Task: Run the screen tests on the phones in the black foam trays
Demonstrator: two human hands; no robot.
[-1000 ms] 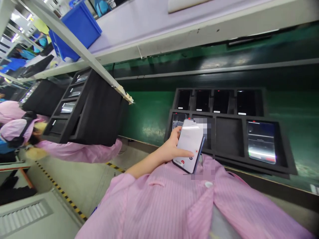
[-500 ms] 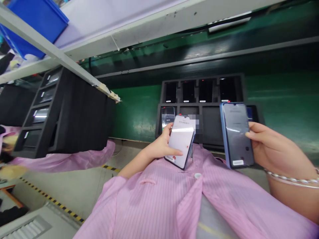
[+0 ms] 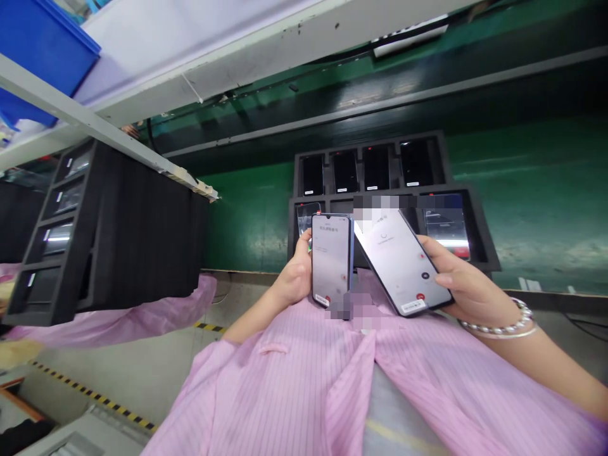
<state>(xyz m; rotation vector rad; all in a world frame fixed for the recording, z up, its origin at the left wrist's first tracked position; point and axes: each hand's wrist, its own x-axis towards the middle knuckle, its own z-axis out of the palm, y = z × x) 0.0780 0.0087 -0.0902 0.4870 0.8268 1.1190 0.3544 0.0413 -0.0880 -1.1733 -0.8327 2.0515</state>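
Observation:
My left hand [image 3: 295, 273] is closed round the left edge of an upright smartphone [image 3: 331, 259] with a lit, pale screen. A second smartphone [image 3: 403, 266] tilts to the left, its right edge gripped by my right hand [image 3: 458, 275], thumb along the side. That screen is lit too, with a small ring and round icons. Both phones are held over the near part of a black foam tray [image 3: 479, 228]. Several dark-screened phones [image 3: 377, 168] lie in the tray's far row. The near row holds one phone [image 3: 306, 217] at the left and another phone [image 3: 446, 225] at the right.
Stacked black trays [image 3: 142, 221] stand on the left, beneath a white shelf post [image 3: 114, 140]. A blue bin [image 3: 42, 54] sits on the shelf above. Green bench surface [image 3: 532, 190] extends right of the tray. Another person's pink sleeve [image 3: 142, 323] shows at left.
My right hand has moved left with its phone, which now tilts and shows a bright screen. The left phone has turned more upright. The near-row right phone is now more exposed.

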